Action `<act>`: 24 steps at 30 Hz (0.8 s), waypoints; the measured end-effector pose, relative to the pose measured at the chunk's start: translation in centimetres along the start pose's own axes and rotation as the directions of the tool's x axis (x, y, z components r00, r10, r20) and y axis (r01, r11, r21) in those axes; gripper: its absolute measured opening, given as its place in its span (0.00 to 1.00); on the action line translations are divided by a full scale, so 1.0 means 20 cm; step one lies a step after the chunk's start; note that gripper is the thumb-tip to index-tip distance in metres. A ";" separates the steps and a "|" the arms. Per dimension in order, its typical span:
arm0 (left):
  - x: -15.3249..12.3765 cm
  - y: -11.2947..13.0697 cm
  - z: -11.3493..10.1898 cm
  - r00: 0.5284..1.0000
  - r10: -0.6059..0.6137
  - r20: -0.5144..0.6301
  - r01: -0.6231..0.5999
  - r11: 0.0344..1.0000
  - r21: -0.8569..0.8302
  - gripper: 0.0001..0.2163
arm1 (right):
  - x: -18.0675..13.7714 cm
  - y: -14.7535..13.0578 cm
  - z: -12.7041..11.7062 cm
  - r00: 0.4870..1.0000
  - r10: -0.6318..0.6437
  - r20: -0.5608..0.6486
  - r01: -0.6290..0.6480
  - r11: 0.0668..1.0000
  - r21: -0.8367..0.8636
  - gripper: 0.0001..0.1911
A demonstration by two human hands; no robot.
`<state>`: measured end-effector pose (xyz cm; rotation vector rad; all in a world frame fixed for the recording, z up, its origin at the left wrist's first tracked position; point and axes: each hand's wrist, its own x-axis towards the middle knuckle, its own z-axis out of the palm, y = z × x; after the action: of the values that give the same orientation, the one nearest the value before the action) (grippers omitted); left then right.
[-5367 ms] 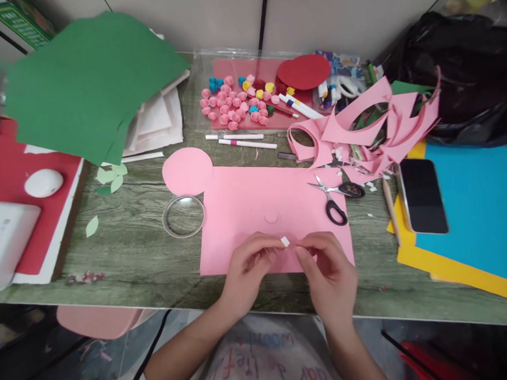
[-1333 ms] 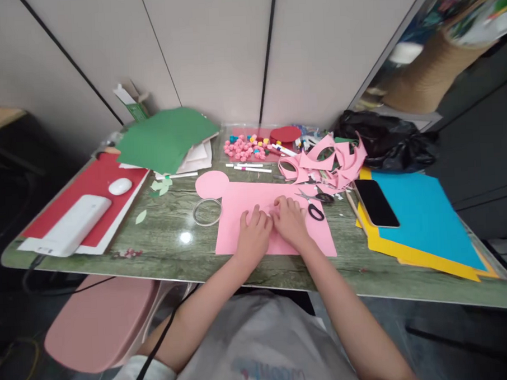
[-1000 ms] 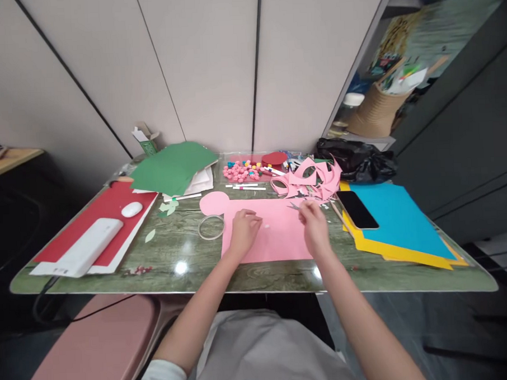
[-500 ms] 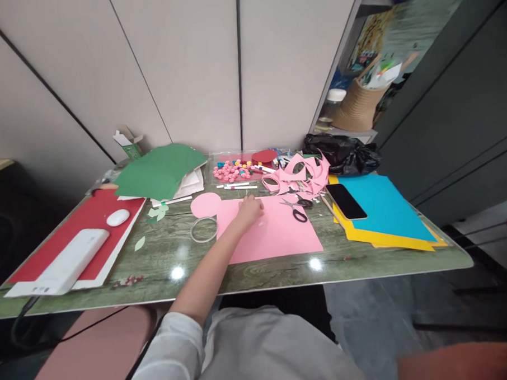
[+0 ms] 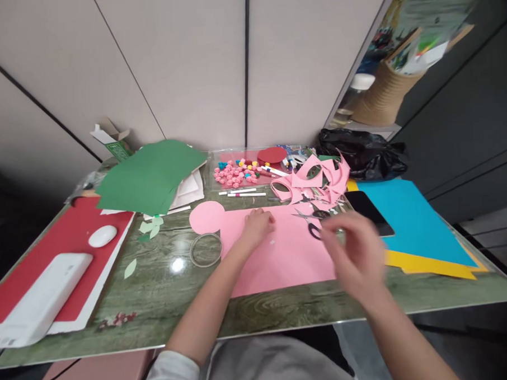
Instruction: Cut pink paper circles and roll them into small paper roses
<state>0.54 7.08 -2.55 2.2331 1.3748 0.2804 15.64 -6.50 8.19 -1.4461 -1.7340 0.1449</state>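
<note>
My left hand [image 5: 256, 228] is on the upper part of a pink paper sheet [image 5: 282, 267], its fingers curled downward. Whatever might be under those fingers is hidden. A small pale scrap [image 5: 272, 242] lies on the sheet just below the hand. Blurred by motion, my right hand [image 5: 359, 250] is above the sheet's right edge, thumb and fingers bent. Close to its fingertips is a pair of scissors [image 5: 314, 230] with black handles, lying on the sheet. Left of the sheet are a pink paper circle [image 5: 207, 216] and a roll of tape [image 5: 206, 250].
Pink cut-out scraps [image 5: 316, 179] are heaped behind the sheet, beside a clear tray [image 5: 232, 186] of small pink pieces. A phone [image 5: 370, 213] lies on blue paper [image 5: 427, 221] at right. Green paper [image 5: 152, 177] and a white power strip [image 5: 43, 297] occupy the left.
My right hand has come up from the lower right corner to near the scissors. My left hand stays on the pink sheet. The camera view has shifted slightly closer.
</note>
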 end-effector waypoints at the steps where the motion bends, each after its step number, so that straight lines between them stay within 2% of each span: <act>1: 0.00 0.00 0.00 1.000 -0.002 -0.002 0.002 1.000 -0.014 0.07 | 0.09 0.06 0.09 0.992 0.041 0.117 -0.040 0.999 -0.010 0.06; 3: 0.00 -0.01 0.01 1.000 -0.005 -0.003 0.005 0.999 -0.041 0.06 | 0.20 0.20 0.26 0.910 0.094 0.404 -0.069 0.995 -0.076 0.09; 5: -0.01 -0.01 0.00 1.000 0.006 0.000 -0.006 0.998 -0.069 0.05 | 0.25 0.32 0.37 0.870 0.114 0.479 -0.080 0.993 -0.091 0.09; 8: -0.02 -0.01 -0.01 1.000 0.020 -0.009 -0.021 0.994 -0.103 0.05 | 0.23 0.43 0.45 0.815 0.105 0.570 -0.076 0.994 -0.075 0.07; 10: -0.02 -0.01 -0.02 0.999 0.026 -0.021 -0.029 0.992 -0.122 0.06 | 0.22 0.46 0.46 0.799 0.110 0.591 -0.084 0.994 -0.071 0.07; 15: -0.03 -0.03 -0.03 0.999 0.032 -0.037 -0.038 0.986 -0.160 0.10 | 0.21 0.48 0.47 0.801 0.125 0.585 -0.108 0.992 -0.063 0.06; 24: -0.04 -0.05 -0.04 1.000 -0.013 -0.019 0.009 0.979 -0.202 0.04 | 0.17 0.52 0.50 0.816 0.148 0.558 -0.135 0.989 -0.063 0.03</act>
<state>-0.88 7.03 -2.30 2.0603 1.3072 0.4206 17.06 3.84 -2.36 -1.6570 -2.0882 0.7008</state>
